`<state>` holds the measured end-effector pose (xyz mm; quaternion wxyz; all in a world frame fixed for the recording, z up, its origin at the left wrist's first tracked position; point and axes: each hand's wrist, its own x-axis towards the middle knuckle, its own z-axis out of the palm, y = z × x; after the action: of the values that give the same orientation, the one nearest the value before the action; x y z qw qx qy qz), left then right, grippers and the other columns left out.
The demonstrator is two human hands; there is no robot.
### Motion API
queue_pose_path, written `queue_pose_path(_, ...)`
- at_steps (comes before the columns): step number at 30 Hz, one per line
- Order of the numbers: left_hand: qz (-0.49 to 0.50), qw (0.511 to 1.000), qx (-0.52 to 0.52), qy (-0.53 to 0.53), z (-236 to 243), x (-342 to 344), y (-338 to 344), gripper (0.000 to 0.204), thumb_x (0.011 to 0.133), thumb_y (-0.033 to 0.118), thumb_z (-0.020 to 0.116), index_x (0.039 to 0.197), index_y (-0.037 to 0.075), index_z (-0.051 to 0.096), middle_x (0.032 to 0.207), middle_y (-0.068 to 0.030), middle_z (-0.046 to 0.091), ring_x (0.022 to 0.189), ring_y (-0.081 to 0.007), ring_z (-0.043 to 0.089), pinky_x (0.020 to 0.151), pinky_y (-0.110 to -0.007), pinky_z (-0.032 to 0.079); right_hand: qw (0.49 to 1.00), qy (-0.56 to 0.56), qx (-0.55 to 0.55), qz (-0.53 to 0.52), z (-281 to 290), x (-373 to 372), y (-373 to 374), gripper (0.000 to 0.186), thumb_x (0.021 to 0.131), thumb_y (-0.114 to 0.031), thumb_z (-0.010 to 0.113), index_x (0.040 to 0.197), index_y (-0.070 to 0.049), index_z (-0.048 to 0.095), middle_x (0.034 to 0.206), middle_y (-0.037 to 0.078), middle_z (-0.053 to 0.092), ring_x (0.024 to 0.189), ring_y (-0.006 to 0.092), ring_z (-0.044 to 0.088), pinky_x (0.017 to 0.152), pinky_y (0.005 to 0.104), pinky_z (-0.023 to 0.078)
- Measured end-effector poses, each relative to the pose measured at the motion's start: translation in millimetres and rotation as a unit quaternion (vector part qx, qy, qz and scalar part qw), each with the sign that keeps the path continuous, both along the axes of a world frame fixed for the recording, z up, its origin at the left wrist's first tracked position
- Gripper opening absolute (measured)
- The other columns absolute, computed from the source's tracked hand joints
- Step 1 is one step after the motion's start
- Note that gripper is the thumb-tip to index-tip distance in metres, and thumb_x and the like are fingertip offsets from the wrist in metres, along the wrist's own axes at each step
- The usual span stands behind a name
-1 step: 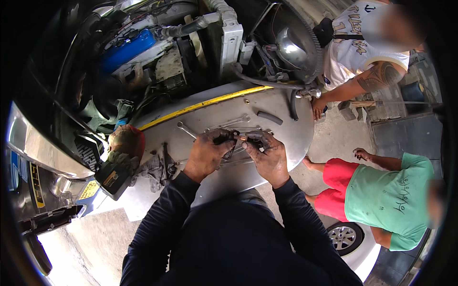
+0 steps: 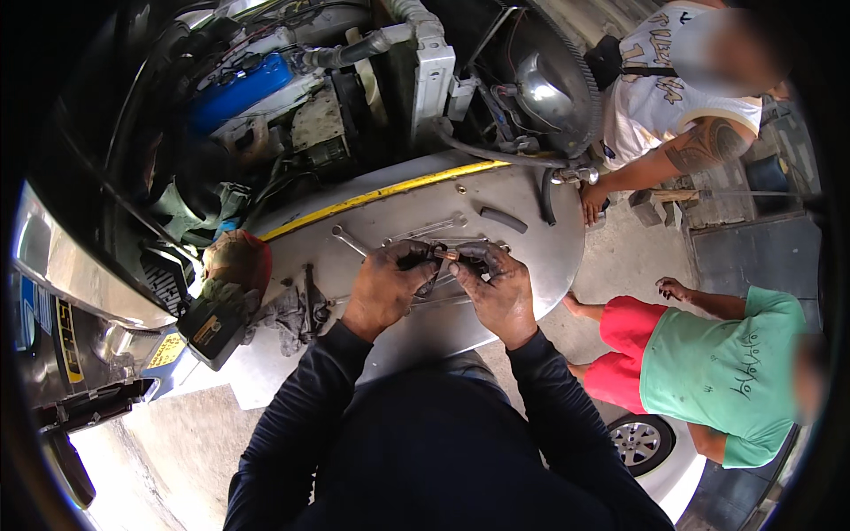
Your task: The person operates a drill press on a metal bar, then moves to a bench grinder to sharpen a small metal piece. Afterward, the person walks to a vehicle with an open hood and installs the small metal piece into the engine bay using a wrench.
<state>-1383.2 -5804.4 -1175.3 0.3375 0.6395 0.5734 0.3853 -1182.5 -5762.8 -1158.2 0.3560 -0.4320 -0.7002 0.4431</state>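
My dirt-blackened left hand [image 2: 386, 285] and right hand [image 2: 498, 290] meet over a silver-grey car fender. Pinched between their fingertips is a small copper-coloured cylindrical fitting [image 2: 447, 254]. The fingers hide its ends, so its exact kind does not show. Just beyond my hands, several wrenches lie on the metal; one combination wrench [image 2: 348, 239] sticks out to the left of my left hand. A short piece of black hose [image 2: 503, 219] lies beyond my right hand, with a small brass nut [image 2: 461, 189] to its left.
Past a yellow strip [image 2: 381, 192] lies an open engine bay with a blue engine cover [image 2: 241, 92]. A cordless power tool [image 2: 221, 323] and a dark rag [image 2: 282, 319] rest at left. One person leans a hand [image 2: 593, 203] near the fender's right end; another in green [image 2: 717, 363] stands at right.
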Motion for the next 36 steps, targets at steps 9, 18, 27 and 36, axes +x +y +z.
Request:
queue_pose_path(9, 0.175, 0.983, 0.01, -0.061, 16.4, 7.1, -14.7, 0.026, 0.083, 0.007, 0.072, 0.107, -0.003, 0.071, 0.093, -0.0221, 0.073, 0.084, -0.0367, 0.073, 0.076, -0.038, 0.058, 0.995, -0.073, 0.064, 0.023, 17.5, -28.2, 9.8, 0.015, 0.088, -0.01, 0.076, 0.099, 0.0, 0.071, 0.089, 0.01, 0.073, 0.078, 0.017, 0.07, 0.072, 0.0298, 0.054)
queue_pose_path(18, 0.204, 0.978, 0.019, -0.039, 15.0, 2.8, -18.2, 0.022, 0.084, 0.006, 0.073, 0.104, -0.001, 0.071, 0.092, -0.0211, 0.074, 0.084, -0.0376, 0.073, 0.073, -0.039, 0.059, 0.951, -0.175, 0.249, 0.052, 14.0, -39.7, 11.7, 0.023, 0.084, -0.013, 0.076, 0.106, -0.005, 0.072, 0.098, 0.013, 0.073, 0.085, 0.0342, 0.069, 0.07, 0.0405, 0.055)
queue_pose_path(27, 0.197, 0.977, 0.076, -0.002, 23.8, 6.4, -27.7, 0.028, 0.082, 0.003, 0.075, 0.11, 0.002, 0.071, 0.101, -0.0177, 0.074, 0.091, -0.032, 0.074, 0.078, -0.037, 0.059, 0.982, -0.062, 0.176, 0.038, 11.6, -47.8, 9.9, 0.017, 0.087, -0.005, 0.072, 0.104, -0.002, 0.072, 0.1, 0.017, 0.073, 0.089, 0.037, 0.07, 0.078, 0.0422, 0.057)
queue_pose_path(36, 0.244, 0.958, -0.007, -0.149, 18.8, 11.7, -28.7, 0.032, 0.083, -0.004, 0.069, 0.115, -0.001, 0.072, 0.107, -0.0148, 0.076, 0.092, -0.0192, 0.074, 0.083, -0.031, 0.058, 0.995, -0.03, 0.09, 0.038, 2.3, -51.6, 15.8, 0.014, 0.09, -0.009, 0.076, 0.102, -0.002, 0.075, 0.094, 0.013, 0.075, 0.083, 0.0255, 0.072, 0.075, 0.0338, 0.055)
